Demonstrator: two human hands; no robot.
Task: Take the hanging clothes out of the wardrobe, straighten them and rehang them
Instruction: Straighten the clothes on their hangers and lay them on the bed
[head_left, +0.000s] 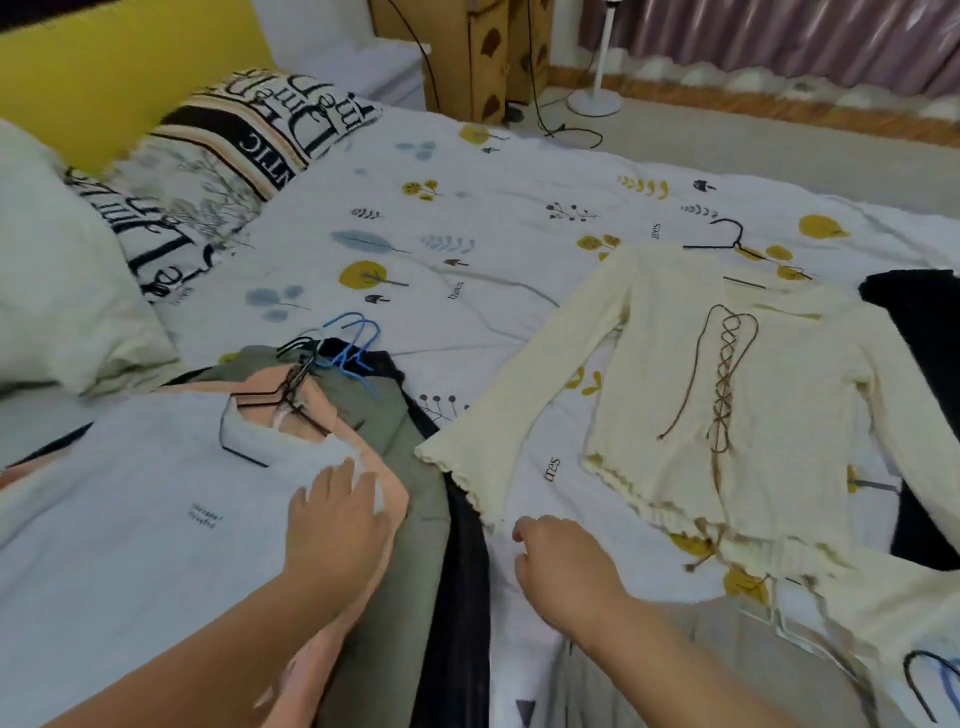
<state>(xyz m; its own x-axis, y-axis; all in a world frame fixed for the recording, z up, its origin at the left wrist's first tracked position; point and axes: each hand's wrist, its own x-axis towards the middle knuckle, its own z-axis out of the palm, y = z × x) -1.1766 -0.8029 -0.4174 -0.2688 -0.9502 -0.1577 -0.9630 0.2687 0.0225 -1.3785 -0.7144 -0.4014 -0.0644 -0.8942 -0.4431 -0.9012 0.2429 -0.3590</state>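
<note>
My left hand (337, 514) presses flat on the grey top (156, 519); my right hand (561, 561) hovers loosely curled, empty — tugging carelessly could snag the tangled hangers (311, 364).

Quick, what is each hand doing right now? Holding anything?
Left hand: open, fingers straight, pressing flat on the white shirt atop the pile.
Right hand: fingers loosely curled above the bedsheet, holding nothing visible.

Both bare forearms reach forward. The left hand (335, 519) lies flat, fingers straight; the right hand (563, 564) hangs with fingers loosely curled, holding nothing.
</note>
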